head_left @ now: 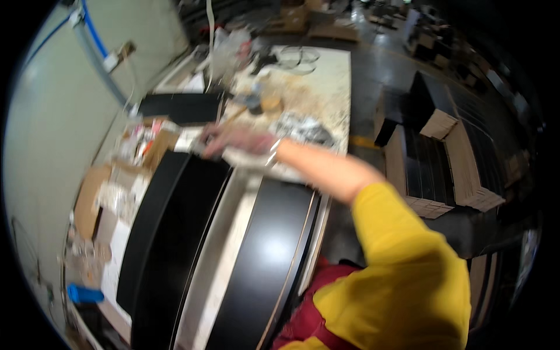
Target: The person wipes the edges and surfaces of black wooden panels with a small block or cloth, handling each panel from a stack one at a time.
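Black panel (181, 233) lying lengthwise on the workbench (329, 73), its far end close by the person's right hand (238, 141).
Motion blurs that hand, so I can't tell whether it grips anything; a second dark panel (265, 256) lies to the right.

The 1 view comes from the left of 2 fisheye cameras worn on the head. It looks down from close above the near part of the workbench (335, 73), facing along it toward its far end, wide enough to include the wall (52, 116) left of the workbench and floor (368, 73) right of it.
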`<state>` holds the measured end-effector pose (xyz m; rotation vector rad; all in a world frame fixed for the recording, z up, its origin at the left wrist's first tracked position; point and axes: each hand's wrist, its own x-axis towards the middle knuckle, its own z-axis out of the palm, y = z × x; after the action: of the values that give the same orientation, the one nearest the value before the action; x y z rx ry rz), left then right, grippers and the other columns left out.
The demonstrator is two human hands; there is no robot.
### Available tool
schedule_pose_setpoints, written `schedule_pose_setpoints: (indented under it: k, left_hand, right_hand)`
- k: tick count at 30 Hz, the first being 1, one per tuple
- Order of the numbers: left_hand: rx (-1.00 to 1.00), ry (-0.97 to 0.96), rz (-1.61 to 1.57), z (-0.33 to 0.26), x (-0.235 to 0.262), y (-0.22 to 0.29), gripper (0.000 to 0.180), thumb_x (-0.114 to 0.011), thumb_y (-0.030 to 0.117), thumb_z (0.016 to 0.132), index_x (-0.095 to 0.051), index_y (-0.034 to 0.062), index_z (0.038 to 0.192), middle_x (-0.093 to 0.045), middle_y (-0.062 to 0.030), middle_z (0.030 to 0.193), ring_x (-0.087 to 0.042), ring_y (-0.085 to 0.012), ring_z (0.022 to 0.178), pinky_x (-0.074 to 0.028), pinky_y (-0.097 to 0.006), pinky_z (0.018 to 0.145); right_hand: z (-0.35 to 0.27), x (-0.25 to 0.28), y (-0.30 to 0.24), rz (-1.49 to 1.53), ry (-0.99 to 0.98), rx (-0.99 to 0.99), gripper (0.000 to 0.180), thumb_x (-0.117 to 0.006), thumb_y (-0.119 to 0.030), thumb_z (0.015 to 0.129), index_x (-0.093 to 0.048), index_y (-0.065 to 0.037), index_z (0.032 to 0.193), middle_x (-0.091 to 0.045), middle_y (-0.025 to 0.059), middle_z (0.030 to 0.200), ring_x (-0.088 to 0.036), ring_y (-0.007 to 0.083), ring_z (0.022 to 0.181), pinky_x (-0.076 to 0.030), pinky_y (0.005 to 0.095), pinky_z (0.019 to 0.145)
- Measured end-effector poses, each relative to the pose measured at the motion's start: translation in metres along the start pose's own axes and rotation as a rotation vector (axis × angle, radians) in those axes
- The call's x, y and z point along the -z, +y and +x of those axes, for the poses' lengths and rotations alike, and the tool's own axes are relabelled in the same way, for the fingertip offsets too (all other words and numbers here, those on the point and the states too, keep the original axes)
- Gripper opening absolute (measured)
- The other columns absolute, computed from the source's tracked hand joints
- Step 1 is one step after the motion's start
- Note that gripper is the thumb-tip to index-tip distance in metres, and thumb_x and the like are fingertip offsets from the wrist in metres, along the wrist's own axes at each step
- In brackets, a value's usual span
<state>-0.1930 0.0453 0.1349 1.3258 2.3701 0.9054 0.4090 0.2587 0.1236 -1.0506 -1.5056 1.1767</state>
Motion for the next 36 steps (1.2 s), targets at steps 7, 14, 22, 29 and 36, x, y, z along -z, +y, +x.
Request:
schedule_pose_setpoints:
  k: [7, 14, 22, 29, 36]
  left_hand:
    - [0.156, -0.346, 0.168, -0.060, 0.021, -0.038, 0.039, -0.056, 0.023, 0.102, -0.059, -0.0042, 0.130, -0.068, -0.0177, 0.118, -0.065, -0.0225, 0.107, -0.054, -0.032, 0.093]
    - [-0.415, -0.142, 0.273, -0.085, -0.044, 0.017, 0.054, -0.058, 0.035, 0.095, -0.053, 0.0059, 0.141, -0.060, -0.0195, 0.129, -0.060, -0.0348, 0.118, -0.048, -0.043, 0.099]
    - [-0.859, -0.557, 0.257, -0.119, -0.164, 0.093, 0.066, -0.066, 0.028, 0.089, -0.045, 0.0100, 0.149, -0.063, -0.0203, 0.104, -0.060, -0.0376, 0.096, -0.046, -0.045, 0.091]
    - [-0.823, -0.503, 0.315, -0.122, -0.169, 0.098, 0.061, -0.062, 0.037, 0.093, -0.049, 0.0104, 0.146, -0.059, -0.0203, 0.093, -0.057, -0.0372, 0.090, -0.045, -0.048, 0.083]
    - [-0.813, -0.652, 0.227, -0.104, -0.144, 0.079, 0.052, -0.057, 0.040, 0.098, -0.053, 0.0104, 0.141, -0.062, -0.0225, 0.123, -0.057, -0.0392, 0.117, -0.043, -0.045, 0.104]
  right_hand:
    - [-0.148, 0.061, 0.009, 0.012, 0.138, -0.254, 0.032, -0.067, -0.028, 0.094, -0.071, -0.003, 0.114, -0.064, 0.0063, 0.113, -0.059, 0.0138, 0.108, -0.050, 0.0262, 0.087]
    - [-0.160, 0.086, 0.039, -0.334, 0.181, -0.326, 0.034, -0.066, -0.022, 0.094, -0.070, -0.001, 0.120, -0.062, 0.0092, 0.128, -0.061, 0.0145, 0.101, -0.050, 0.0275, 0.085]
    - [-0.136, 0.063, 0.049, -0.469, 0.088, -0.412, 0.057, -0.071, -0.038, 0.085, -0.063, -0.009, 0.133, -0.069, 0.0095, 0.119, -0.065, 0.0205, 0.099, -0.051, 0.0310, 0.089]
    - [-0.239, 0.071, -0.026, -0.770, -0.035, -0.586, 0.051, -0.072, -0.020, 0.086, -0.064, -0.017, 0.136, -0.067, 0.0057, 0.124, -0.062, 0.0184, 0.112, -0.047, 0.0304, 0.099]
    - [-0.251, 0.036, -0.051, -1.016, 0.099, -0.214, 0.049, -0.069, -0.010, 0.085, -0.064, -0.017, 0.133, -0.060, 0.0091, 0.132, -0.057, 0.0240, 0.124, -0.044, 0.0310, 0.104]
